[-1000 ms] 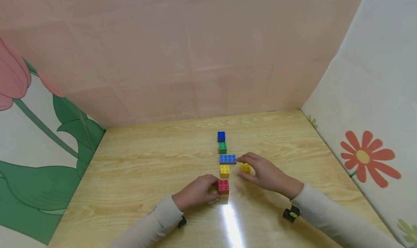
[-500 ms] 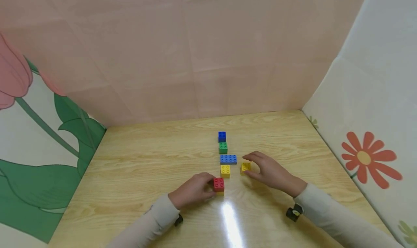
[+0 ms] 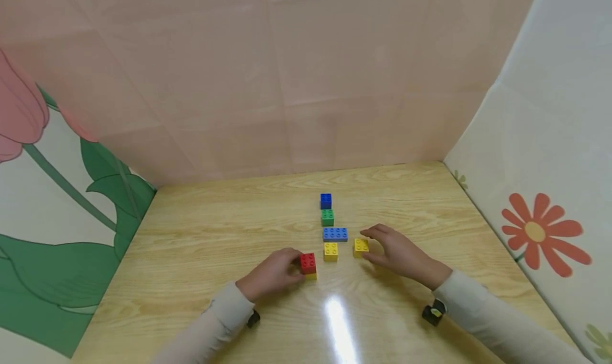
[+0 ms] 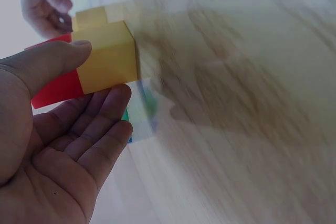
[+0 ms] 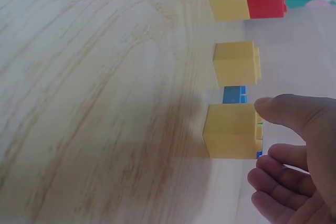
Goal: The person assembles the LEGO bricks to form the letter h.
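Note:
My left hand (image 3: 274, 274) pinches a stack of two bricks between thumb and fingers. On top is a red brick (image 3: 308, 262), under it a yellow one (image 4: 107, 59). My right hand (image 3: 399, 252) is relaxed beside the right-hand yellow brick (image 3: 360, 248), with its thumb right at the top edge in the right wrist view and the other fingers apart from it. That brick stands studs up on the table. Another yellow brick (image 3: 330, 252) stands between the two hands.
Behind the middle yellow brick, a long blue brick (image 3: 335, 234), a green brick (image 3: 327, 217) and a dark blue brick (image 3: 326, 201) stand in a row going back on the wooden table (image 3: 215, 220). A pink wall covering (image 3: 287, 87) rises behind the table.
My left hand has carried the red and yellow stack leftward and slightly back, away from the row. The right hand has drawn a little to the right, uncovering more of the right-hand yellow brick.

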Available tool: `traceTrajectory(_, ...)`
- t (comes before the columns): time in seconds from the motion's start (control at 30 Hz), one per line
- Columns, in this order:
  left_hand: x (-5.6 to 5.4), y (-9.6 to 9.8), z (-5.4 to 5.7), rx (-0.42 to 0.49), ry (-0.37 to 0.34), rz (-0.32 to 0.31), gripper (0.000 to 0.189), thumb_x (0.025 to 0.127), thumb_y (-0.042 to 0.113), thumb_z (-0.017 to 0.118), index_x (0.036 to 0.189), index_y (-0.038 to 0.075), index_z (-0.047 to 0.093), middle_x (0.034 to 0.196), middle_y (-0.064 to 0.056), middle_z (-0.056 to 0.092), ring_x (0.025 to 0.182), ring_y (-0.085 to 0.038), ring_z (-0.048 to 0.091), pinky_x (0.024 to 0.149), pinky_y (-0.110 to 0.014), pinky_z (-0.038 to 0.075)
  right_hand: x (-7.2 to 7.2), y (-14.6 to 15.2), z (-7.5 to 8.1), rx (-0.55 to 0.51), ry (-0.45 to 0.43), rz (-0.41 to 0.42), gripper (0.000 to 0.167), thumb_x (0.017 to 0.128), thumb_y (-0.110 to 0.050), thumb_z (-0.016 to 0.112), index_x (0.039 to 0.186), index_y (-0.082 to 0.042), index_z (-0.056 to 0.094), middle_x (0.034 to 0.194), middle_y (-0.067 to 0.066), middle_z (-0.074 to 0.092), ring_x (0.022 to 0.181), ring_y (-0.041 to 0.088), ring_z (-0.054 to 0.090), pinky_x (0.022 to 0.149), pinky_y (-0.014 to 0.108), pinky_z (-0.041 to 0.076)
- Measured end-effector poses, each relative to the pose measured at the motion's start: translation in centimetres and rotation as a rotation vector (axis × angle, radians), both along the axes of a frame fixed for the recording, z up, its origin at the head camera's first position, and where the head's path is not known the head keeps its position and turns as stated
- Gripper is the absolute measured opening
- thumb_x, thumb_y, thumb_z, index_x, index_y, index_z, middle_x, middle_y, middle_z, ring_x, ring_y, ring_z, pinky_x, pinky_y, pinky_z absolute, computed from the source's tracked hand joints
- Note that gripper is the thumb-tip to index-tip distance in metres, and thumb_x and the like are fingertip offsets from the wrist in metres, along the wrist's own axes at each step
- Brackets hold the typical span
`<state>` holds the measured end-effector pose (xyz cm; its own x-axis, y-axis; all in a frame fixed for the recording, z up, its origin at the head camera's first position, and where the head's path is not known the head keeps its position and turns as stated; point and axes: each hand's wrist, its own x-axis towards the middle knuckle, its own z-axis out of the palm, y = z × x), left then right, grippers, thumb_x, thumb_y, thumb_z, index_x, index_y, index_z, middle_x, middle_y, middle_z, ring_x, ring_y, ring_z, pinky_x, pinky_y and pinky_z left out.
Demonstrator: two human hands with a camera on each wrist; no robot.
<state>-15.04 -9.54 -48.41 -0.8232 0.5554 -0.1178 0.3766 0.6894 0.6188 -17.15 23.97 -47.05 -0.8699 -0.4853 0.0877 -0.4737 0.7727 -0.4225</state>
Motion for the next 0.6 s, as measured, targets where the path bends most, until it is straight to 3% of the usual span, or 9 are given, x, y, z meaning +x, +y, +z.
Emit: traceTrajectory(0.6,-1.3,-3.7,0.3,0.021,0.069,0.072,0.031,0.086,0.018,0.075,0.113,0.008,0.064,0.104,0.002,0.064,0.101,-0.018,0.061,0.090,-0.038,0.051,-0.1,-0.3,-0.3,0.005,-0.018,0.003,0.041,0.085,-0.027,0.077,0.119,-0.009,0.064,0.113,0.005,0.062,0.100,0.020,0.062,0.085,0.041,0.055)
